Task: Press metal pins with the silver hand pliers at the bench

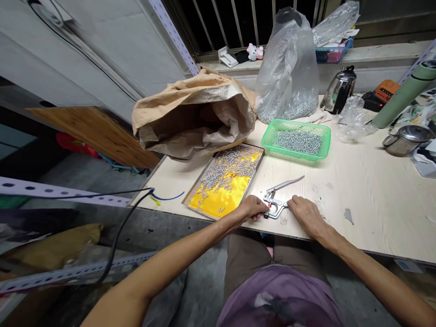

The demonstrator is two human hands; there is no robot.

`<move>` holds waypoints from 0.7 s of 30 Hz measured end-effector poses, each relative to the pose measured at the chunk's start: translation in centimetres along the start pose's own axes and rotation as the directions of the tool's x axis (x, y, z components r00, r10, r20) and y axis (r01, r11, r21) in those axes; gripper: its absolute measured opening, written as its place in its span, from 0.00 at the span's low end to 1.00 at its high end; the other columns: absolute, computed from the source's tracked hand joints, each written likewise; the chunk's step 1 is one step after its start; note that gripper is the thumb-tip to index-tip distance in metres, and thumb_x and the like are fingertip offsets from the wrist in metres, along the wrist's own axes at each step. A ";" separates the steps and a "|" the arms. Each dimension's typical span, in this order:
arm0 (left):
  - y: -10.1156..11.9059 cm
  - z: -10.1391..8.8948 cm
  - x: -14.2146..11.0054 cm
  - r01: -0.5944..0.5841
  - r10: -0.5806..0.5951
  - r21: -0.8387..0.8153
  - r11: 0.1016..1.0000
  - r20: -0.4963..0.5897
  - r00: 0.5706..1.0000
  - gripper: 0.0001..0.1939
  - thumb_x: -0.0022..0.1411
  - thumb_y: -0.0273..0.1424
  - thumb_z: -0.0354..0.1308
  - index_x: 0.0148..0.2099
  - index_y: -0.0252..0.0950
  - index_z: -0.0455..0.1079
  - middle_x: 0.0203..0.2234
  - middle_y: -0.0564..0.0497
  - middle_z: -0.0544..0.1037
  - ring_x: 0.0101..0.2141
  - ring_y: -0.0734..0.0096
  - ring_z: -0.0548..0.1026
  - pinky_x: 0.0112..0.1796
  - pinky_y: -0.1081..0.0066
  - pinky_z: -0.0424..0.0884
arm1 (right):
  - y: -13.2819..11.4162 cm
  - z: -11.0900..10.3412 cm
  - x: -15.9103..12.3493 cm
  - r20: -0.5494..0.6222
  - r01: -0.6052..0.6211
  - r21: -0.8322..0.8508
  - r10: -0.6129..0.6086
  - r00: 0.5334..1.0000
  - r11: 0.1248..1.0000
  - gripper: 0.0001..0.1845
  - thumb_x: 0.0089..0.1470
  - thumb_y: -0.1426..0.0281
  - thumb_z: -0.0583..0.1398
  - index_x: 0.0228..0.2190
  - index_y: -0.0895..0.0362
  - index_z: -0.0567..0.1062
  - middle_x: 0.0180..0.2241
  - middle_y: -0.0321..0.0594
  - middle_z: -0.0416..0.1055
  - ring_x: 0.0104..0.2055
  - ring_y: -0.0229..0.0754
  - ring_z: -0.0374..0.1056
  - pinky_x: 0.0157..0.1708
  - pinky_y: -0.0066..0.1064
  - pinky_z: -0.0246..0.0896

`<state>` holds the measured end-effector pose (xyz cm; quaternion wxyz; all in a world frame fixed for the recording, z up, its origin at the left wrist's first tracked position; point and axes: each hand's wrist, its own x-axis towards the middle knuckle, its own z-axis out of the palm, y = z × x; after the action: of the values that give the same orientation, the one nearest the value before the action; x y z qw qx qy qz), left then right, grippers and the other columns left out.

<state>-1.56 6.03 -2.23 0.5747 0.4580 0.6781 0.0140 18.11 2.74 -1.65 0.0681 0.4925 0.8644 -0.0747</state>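
Note:
Hand-held snap fastener pliers [279,209] lie near the table's front edge, one long silver lever spread upward and a red bit showing in the jaw. My right hand [304,213] is closed around the end of the lower handle. At the jaw side, my left hand [254,208] has its fingers pinched together; whatever is between them is too small to make out. Just left of the pliers is a shallow tray [235,193] with a yellow lining, holding many small metal pins. More small metal pieces fill a green plastic basket [269,152] farther back.
A large brown paper sack [163,109] lies with its mouth facing me behind the tray. Beside it stands a clear plastic bag [286,68] of metal pieces. At right are a steel kettle [340,88], a metal cup [400,143] and a green cylinder [403,97].

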 end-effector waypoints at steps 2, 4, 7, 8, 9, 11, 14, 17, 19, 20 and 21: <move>-0.3 0.0 0.1 0.028 -0.028 -0.025 0.999 0.011 1.000 0.10 0.51 0.31 0.61 0.23 0.32 0.67 0.08 0.61 0.61 0.11 0.83 0.58 0.17 0.79 0.56 | 0.0 0.0 0.0 -0.003 -0.001 0.012 0.001 1.000 1.000 0.10 0.57 0.80 0.50 0.35 0.57 0.70 0.35 0.42 0.68 0.36 0.42 0.64 0.33 0.32 0.53; -0.5 0.1 -0.1 0.027 -0.026 -0.028 0.999 0.023 0.999 0.09 0.52 0.31 0.60 0.23 0.32 0.68 0.08 0.61 0.61 0.11 0.83 0.59 0.17 0.79 0.56 | 0.4 0.0 0.1 -0.008 0.010 0.054 -0.010 1.000 0.998 0.08 0.58 0.76 0.52 0.36 0.57 0.70 0.38 0.43 0.68 0.38 0.42 0.64 0.34 0.32 0.55; -0.7 0.3 -0.4 0.017 -0.016 -0.022 1.000 0.042 0.999 0.10 0.53 0.30 0.59 0.23 0.32 0.66 0.08 0.61 0.61 0.11 0.82 0.60 0.16 0.80 0.56 | 1.7 -0.2 0.8 -0.051 0.036 0.096 -0.031 0.998 0.995 0.18 0.54 0.63 0.59 0.45 0.58 0.69 0.51 0.50 0.64 0.50 0.50 0.61 0.42 0.37 0.58; -0.7 0.4 -0.6 0.018 -0.017 -0.021 1.000 0.042 0.999 0.10 0.54 0.30 0.59 0.23 0.32 0.66 0.08 0.61 0.61 0.11 0.82 0.60 0.16 0.80 0.56 | 2.3 -0.3 1.2 -0.059 0.041 0.090 -0.036 0.998 0.995 0.28 0.49 0.59 0.63 0.50 0.58 0.66 0.56 0.54 0.59 0.55 0.55 0.57 0.46 0.41 0.57; -0.8 0.4 -0.7 0.019 -0.018 -0.021 1.000 0.041 0.999 0.10 0.54 0.30 0.58 0.23 0.32 0.66 0.08 0.61 0.62 0.11 0.82 0.61 0.16 0.80 0.55 | 2.9 -0.4 1.7 -0.053 0.047 0.078 -0.043 0.998 0.996 0.38 0.45 0.56 0.65 0.54 0.59 0.63 0.59 0.56 0.54 0.59 0.59 0.52 0.49 0.45 0.55; -0.9 0.5 -0.9 0.025 -0.024 -0.021 0.999 0.036 0.999 0.10 0.54 0.31 0.59 0.24 0.32 0.66 0.08 0.61 0.62 0.11 0.82 0.61 0.16 0.80 0.54 | 3.9 -0.5 2.6 -0.005 0.069 0.059 -0.068 0.998 0.996 0.49 0.39 0.52 0.67 0.58 0.61 0.57 0.61 0.59 0.49 0.62 0.63 0.45 0.52 0.50 0.51; -0.9 0.5 -1.1 0.043 -0.042 -0.026 0.999 0.034 0.999 0.10 0.52 0.33 0.60 0.25 0.32 0.67 0.08 0.61 0.63 0.11 0.82 0.61 0.16 0.79 0.53 | 4.4 -0.9 3.4 0.047 0.105 0.045 -0.107 0.993 0.993 0.52 0.37 0.51 0.67 0.58 0.62 0.57 0.59 0.58 0.55 0.61 0.62 0.49 0.54 0.50 0.49; -0.8 0.6 -1.4 0.052 -0.051 -0.031 0.998 0.035 0.998 0.11 0.51 0.34 0.61 0.24 0.32 0.67 0.08 0.61 0.63 0.11 0.82 0.61 0.16 0.79 0.53 | 4.2 -1.3 3.5 0.030 0.111 0.027 -0.112 0.993 0.993 0.50 0.36 0.52 0.68 0.56 0.62 0.60 0.53 0.55 0.63 0.54 0.58 0.57 0.52 0.47 0.52; -0.7 0.7 -1.5 0.052 -0.051 -0.036 0.998 0.027 0.998 0.12 0.52 0.34 0.61 0.24 0.32 0.66 0.08 0.61 0.63 0.12 0.83 0.60 0.17 0.79 0.53 | 3.9 -1.4 3.4 0.013 0.117 0.017 -0.117 0.993 0.993 0.47 0.36 0.53 0.68 0.54 0.63 0.62 0.49 0.54 0.66 0.50 0.56 0.60 0.49 0.44 0.54; -0.6 0.8 -1.6 0.053 -0.052 -0.039 0.998 0.022 0.998 0.12 0.52 0.35 0.61 0.24 0.32 0.66 0.08 0.61 0.63 0.12 0.83 0.60 0.17 0.79 0.53 | 3.8 -1.5 3.3 0.008 0.118 0.011 -0.118 0.993 0.993 0.46 0.36 0.53 0.68 0.53 0.63 0.63 0.47 0.53 0.67 0.49 0.55 0.61 0.48 0.42 0.54; -0.5 0.8 -1.6 0.054 -0.053 -0.041 0.998 0.018 0.998 0.12 0.52 0.35 0.61 0.24 0.33 0.66 0.08 0.61 0.62 0.12 0.82 0.59 0.17 0.79 0.53 | 3.7 -1.5 3.3 0.006 0.117 0.005 -0.117 0.993 0.993 0.44 0.37 0.54 0.68 0.52 0.63 0.64 0.46 0.52 0.68 0.48 0.55 0.61 0.47 0.41 0.54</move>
<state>-1.39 4.29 -1.57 0.5900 0.4277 0.6848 0.0089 19.63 7.66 -0.99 0.0650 0.4410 0.8914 -0.0822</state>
